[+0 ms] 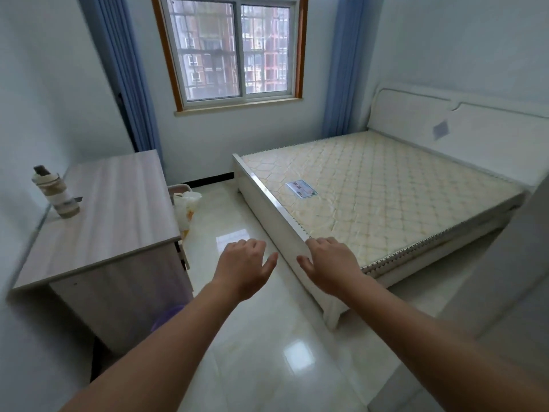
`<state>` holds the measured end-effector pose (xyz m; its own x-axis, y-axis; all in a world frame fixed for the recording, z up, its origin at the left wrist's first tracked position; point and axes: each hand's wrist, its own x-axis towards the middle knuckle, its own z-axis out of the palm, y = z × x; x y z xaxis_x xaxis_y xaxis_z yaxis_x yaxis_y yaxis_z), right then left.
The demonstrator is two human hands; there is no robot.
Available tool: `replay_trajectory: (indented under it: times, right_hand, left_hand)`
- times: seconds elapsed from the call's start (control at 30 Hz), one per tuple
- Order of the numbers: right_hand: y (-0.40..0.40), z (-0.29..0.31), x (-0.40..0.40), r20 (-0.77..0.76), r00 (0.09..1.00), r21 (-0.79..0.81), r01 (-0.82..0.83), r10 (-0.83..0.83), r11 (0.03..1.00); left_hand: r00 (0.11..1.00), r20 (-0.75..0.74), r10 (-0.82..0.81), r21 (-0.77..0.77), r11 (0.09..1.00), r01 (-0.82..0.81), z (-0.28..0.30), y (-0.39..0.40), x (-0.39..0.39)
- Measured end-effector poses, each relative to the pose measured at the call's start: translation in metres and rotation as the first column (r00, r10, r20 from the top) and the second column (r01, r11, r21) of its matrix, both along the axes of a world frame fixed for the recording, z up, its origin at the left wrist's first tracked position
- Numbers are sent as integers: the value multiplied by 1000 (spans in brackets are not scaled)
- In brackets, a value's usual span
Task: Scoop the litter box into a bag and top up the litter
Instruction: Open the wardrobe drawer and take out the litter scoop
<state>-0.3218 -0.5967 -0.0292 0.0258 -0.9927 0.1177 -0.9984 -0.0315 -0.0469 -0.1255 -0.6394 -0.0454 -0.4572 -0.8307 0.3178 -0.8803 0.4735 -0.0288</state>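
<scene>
Both my arms reach forward over the glossy floor. My left hand (243, 266) hangs in the air with relaxed fingers and holds nothing. My right hand (326, 263) is likewise loose and empty, in front of the bed's footboard corner. A white plastic bag (184, 207) with something orange in it stands on the floor beyond the desk. Behind it shows the rim of a grey box (178, 189), mostly hidden by the desk. A purple object (166, 318) shows under the desk, half covered by my left arm.
A wooden desk (113, 215) stands on the left with a drink bottle (56, 193) on it. A bed with a bare mattress (377, 188) fills the right. A tiled aisle (231, 230) runs between them to the window wall.
</scene>
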Motion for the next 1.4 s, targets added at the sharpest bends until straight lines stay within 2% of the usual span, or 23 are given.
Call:
replay_trajectory:
  times: [0.23, 0.37, 0.63, 0.77, 0.9, 1.1, 1.27, 1.4]
  right_hand:
    - [-78, -15, -61, 8, 996, 4, 86, -86, 996]
    - [-134, -23, -97, 50, 994, -12, 94, -93, 995]
    - [-232, -26, -145, 78, 995, -95, 71, -64, 993]
    - [-258, -33, -167, 96, 991, -85, 101, -92, 991]
    - [-279, -42, -200, 91, 983, -62, 163, -157, 985]
    - [-305, -56, -253, 59, 936, 13, 347, -347, 938]
    - [-321, -44, -298, 23, 844, 14, 535, -535, 845]
    - [-310, -35, -333, 19, 737, 0, 676, -676, 737]
  left_hand:
    - [998, -11, -66, 34, 997, 66, -11, -87, -71]
    - [995, 50, -87, 12, 996, 86, -15, -139, -103]
    - [1000, -18, -10, 3, 1000, 10, -4, -230, -151]
    - [996, 67, -54, 11, 998, 54, -18, -261, -178]
    - [986, 93, -136, 80, 988, 129, -32, -296, -219]
    - [939, 122, -323, 123, 943, 308, -47, -366, -284]
    - [869, 65, -490, 89, 871, 484, -45, -430, -354]
    - [759, 7, -651, 84, 757, 649, -40, -441, -425]
